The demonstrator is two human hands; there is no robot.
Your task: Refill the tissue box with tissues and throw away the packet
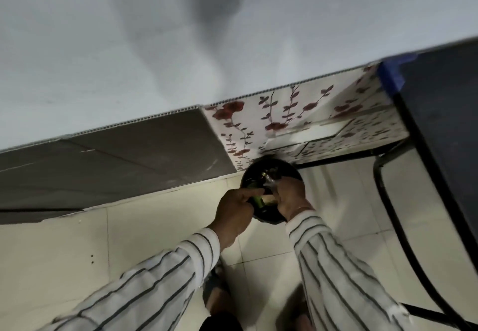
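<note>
Far left: plain pale wall (103,46) over a dark grey skirting panel (116,165). Below, glossy cream floor tiles (51,253). Two striped sleeves reaching forward. Left hand (234,213) curled round a crumpled green packet (258,201); right hand (291,198) pinching its clear, shiny end. Both over one round black bin (269,175), blurred. Farther right, floral red-and-white panel (284,113), then dark tabletop (445,113) on black tubular legs.

L hand (234,210), R hand (291,197) seemingly clenched
</note>
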